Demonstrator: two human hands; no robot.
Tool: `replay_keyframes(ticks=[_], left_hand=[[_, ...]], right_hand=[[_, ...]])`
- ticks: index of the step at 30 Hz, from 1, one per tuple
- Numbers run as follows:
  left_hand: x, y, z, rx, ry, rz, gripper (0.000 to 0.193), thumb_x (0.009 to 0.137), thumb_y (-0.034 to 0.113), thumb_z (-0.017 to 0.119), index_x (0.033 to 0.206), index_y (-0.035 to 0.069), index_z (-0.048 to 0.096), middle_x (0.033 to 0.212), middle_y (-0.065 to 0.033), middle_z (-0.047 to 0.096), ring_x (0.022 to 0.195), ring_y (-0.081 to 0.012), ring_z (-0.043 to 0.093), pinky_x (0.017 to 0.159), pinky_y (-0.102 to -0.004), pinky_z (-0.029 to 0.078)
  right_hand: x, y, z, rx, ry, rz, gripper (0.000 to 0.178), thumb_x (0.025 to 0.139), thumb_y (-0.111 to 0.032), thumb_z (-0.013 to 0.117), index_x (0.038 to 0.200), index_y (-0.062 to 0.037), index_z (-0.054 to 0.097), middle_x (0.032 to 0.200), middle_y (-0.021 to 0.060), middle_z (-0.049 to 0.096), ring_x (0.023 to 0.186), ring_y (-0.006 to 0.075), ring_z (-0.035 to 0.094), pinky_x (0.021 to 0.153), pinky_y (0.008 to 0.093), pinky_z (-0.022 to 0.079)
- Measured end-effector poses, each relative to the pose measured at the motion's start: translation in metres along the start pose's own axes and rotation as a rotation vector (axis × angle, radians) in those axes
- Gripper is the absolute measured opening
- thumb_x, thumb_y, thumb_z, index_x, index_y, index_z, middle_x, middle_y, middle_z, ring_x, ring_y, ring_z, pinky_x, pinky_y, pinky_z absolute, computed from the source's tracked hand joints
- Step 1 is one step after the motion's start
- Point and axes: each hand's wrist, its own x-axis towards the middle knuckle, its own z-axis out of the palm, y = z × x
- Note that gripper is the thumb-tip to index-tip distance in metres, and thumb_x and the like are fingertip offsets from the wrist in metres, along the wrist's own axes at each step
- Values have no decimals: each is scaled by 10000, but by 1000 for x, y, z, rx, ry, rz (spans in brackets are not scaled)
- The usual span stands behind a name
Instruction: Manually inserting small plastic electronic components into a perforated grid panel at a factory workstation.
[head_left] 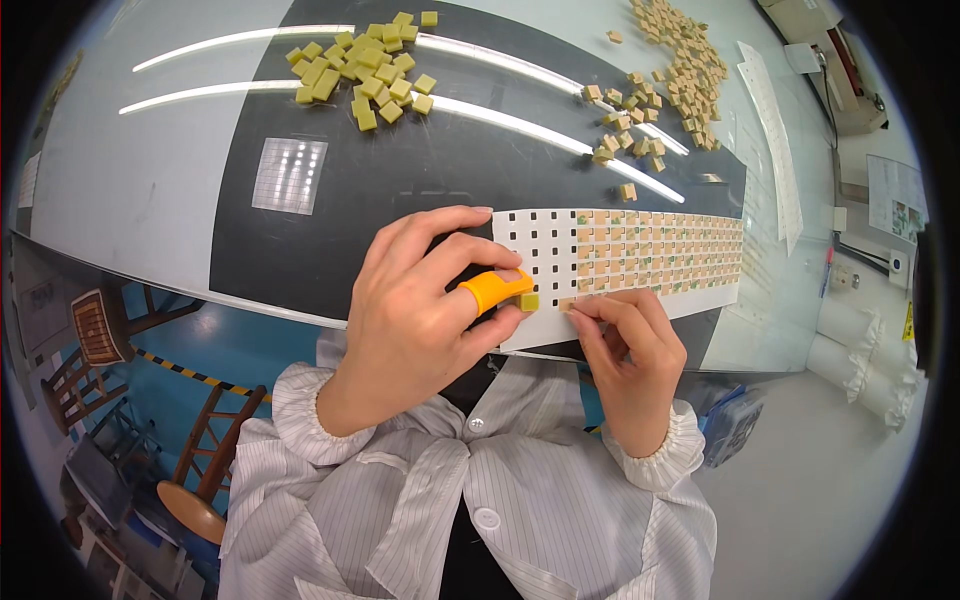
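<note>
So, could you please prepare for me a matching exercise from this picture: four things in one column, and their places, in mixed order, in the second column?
Things
1. Green block pile
2. Orange finger cover
3. White sheet with black squares
4. Round brown stool seat

Places
A. Lower left of the picture
B. Worn on the left hand
C. Upper part, left of the middle
D. Partly under the left hand and the right hand

Pairs: 1-C, 2-B, 3-D, 4-A

Text check: nothing legible.
I see a wall sheet (pixel 897 198) and yellow label (pixel 909 322) at right; any print is too small to read.
</note>
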Motion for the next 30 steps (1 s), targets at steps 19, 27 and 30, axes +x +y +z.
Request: replay_keyframes(ticks=[19,27,30], left_hand=[[0,0,0,2,9,-4,185,627,110,806,777,66,707,974,18,672,1071,-245,605,886,-421,456],[1,1,0,-1,10,-4,176,631,104,801,774,67,705,961,18,675,1071,-244,607,890,-424,457],[0,1,1,1,13,-10,173,631,101,799,774,68,706,958,18,676,1068,-244,609,892,-426,457]], right_hand=[[-3,5,6,-5,56,-52,180,782,48,746,947,6,688,863,73,627,642,133,604,506,244,473],[-5,7,10,-39,105,-94,177,776,53,748,934,8,683,866,85,626,668,180,626,551,273,496],[-5,6,9,-47,97,-92,180,775,53,748,935,7,680,861,84,623,671,179,631,559,273,500]])
